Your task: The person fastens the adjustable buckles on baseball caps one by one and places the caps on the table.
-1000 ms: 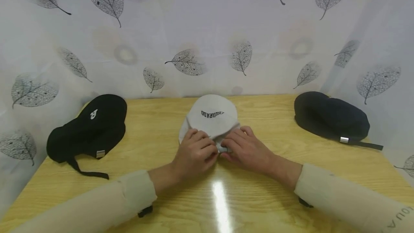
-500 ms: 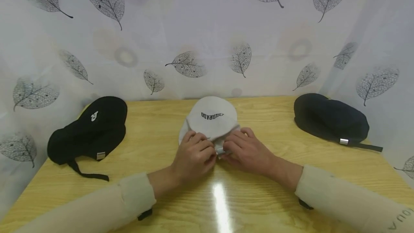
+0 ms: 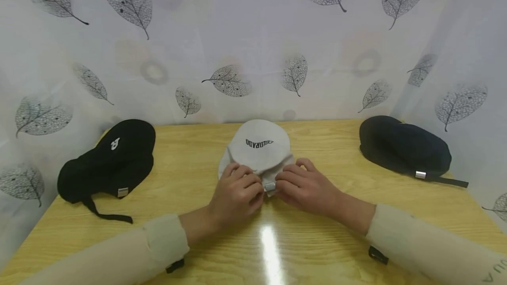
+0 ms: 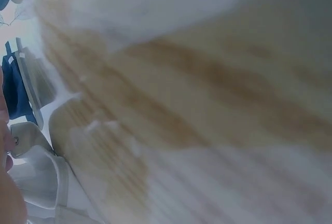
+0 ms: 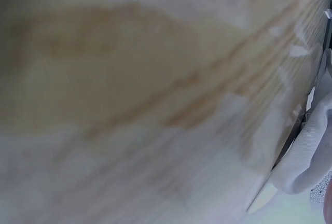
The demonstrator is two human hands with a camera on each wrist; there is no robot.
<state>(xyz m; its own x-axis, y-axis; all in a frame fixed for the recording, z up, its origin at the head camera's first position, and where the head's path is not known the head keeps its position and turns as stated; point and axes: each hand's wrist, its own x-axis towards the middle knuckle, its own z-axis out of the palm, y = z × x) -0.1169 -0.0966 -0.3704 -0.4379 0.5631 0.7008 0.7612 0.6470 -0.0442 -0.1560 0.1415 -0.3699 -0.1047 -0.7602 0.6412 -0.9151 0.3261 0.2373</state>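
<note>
Head view: white cap [image 3: 259, 148] at frame centre on tabletop [image 3: 190, 153]. Left hand [image 3: 239, 193] and right hand [image 3: 306, 187] each curl fingers on its near edge, flanking the buckle [image 3: 270, 187]; fingertips hidden. Risk: uneven pull could twist the soft edge or slide it from either grip.

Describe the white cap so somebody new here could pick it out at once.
Find the wood-grain table before the leaf-print curtain. Midway along the table's far side, between the black cap at left and the dark cap at right, the white cap lies with the left hand and right hand at its near edge. It alone is pale, with dark lettering.
</note>
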